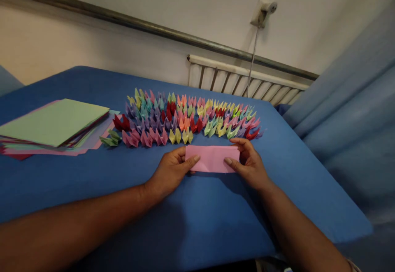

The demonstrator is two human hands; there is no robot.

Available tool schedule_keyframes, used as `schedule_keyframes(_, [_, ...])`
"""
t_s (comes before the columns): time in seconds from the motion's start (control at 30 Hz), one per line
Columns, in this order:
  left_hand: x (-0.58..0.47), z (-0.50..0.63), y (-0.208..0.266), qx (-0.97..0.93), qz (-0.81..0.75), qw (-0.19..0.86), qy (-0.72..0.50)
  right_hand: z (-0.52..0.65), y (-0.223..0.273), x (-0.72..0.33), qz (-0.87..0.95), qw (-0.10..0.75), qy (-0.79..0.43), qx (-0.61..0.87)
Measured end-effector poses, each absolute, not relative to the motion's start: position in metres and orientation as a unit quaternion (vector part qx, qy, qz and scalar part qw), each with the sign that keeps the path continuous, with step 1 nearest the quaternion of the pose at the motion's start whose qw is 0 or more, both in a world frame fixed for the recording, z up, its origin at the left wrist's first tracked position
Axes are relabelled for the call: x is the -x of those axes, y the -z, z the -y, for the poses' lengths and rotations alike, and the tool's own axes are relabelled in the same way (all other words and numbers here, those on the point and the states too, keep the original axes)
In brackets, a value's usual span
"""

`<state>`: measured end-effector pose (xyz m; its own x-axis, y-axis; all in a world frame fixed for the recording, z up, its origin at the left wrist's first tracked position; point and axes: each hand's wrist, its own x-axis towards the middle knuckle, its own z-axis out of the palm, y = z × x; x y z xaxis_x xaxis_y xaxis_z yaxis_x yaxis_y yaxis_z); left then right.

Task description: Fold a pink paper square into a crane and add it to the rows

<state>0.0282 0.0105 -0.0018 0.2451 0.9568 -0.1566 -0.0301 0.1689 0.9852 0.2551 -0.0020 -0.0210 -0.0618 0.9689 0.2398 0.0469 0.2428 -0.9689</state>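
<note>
A pink sheet of paper, folded into a long narrow rectangle, is held up between my two hands just above the blue table. My left hand pinches its left end, thumb on the front face and fingers behind. At the right end, my right hand grips it the same way, with the index finger curled above the top edge. Beyond the paper, several rows of small folded paper cranes in many colours stand close together. Parts of the fingers behind the paper are hidden.
To the left lies a stack of coloured paper sheets, pale green on top. Everything rests on a blue-covered table. Behind it are a radiator, a metal rail and a wall socket with a cord. A blue curtain hangs at right.
</note>
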Motion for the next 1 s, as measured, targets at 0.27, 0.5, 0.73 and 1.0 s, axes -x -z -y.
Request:
schedule_keyframes(0.27, [-0.0258,-0.0143,0.0018,-0.488,-0.488,0.588,-0.421,0.0032,0.0169,-0.2536,0.565,0.577,-0.42,0.413])
schedule_keyframes(0.5, [-0.0268,-0.0158,0.0049,-0.505,-0.483,0.591,-0.403,0.0,0.0228,-0.2525,0.579,0.581,-0.353,0.45])
schedule_keyframes(0.73, [-0.0265,-0.0114,0.0031,-0.52,-0.459,0.596,-0.404,0.0017,0.024,-0.2529,0.583,0.582,-0.286,0.489])
schedule_keyframes(1.0, [-0.026,-0.0098,0.0013,-0.517,-0.456,0.594,-0.414,0.0034,0.0218,-0.2487,0.567,0.599,-0.277,0.493])
